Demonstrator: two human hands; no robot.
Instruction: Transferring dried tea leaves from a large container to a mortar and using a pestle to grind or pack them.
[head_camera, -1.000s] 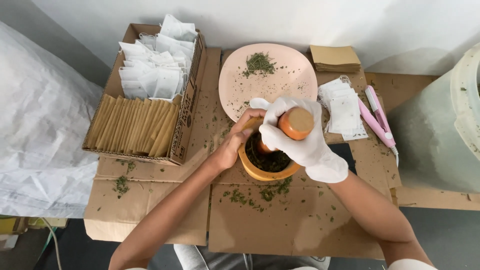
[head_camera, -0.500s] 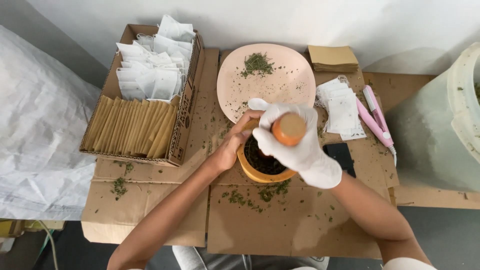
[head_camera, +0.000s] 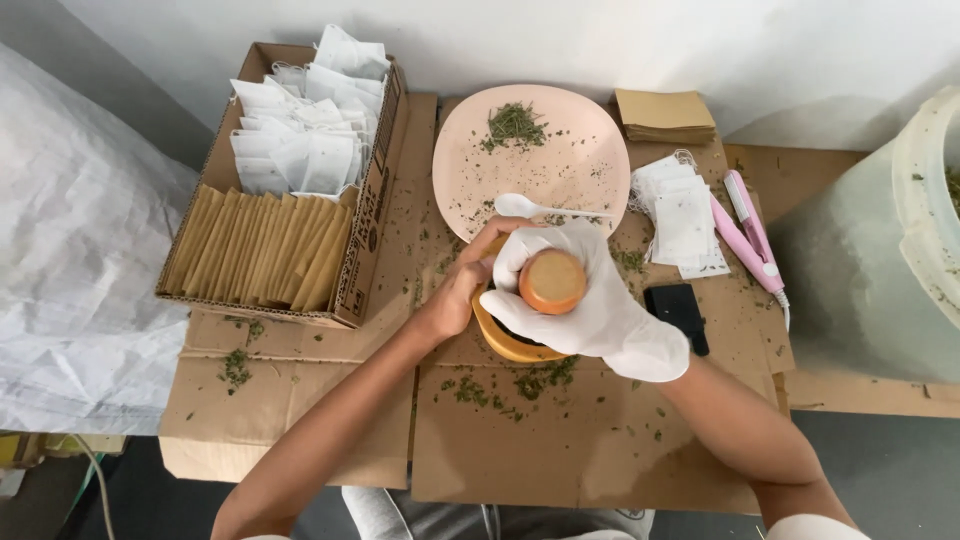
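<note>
Two hands at an orange mortar (head_camera: 505, 345): gloved right hand (head_camera: 590, 305) fist-tight around upright pestle (head_camera: 552, 281), bare left hand (head_camera: 455, 295) gripping rim.

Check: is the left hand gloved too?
No: the left hand is bare on the orange bowl's rim, while only the right hand wears a white glove, gripping the pestle.

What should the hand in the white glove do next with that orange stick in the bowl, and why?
Probably press the orange wooden pestle down and twist. The white-gloved right hand grips its top, it stands inside the yellow-orange round mortar, and the bare left hand steadies the rim.
</note>
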